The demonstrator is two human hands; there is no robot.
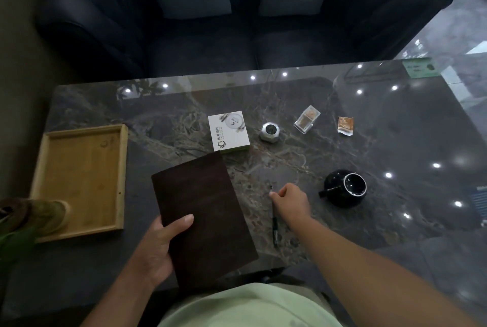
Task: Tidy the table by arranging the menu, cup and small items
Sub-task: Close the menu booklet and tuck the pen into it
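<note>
Left hand [158,247] gripping menu [203,218] at near-left edge, thumb across cover. Right hand [292,200] pinching far end of pen [274,226], flat on bench [395,142] just right of menu. Black cup [345,188] farther right. White box [228,130] just beyond menu's far corner; clear box [307,122] and sachet [345,125] beyond cup. Wooden tray [81,179] at left.

The tabletop [395,142] was dark grey-brown marble veined in pale tan. The menu [205,208] was plain deep maroon-brown, the tray [79,130] by the left edge honey-yellow wood. The box [228,130] was white with grey print, the cup [345,188] glossy black with a pale rim, the pen [274,226] black, the sachet [345,125] orange-brown, and the card [421,67] at the far right corner green.
</note>
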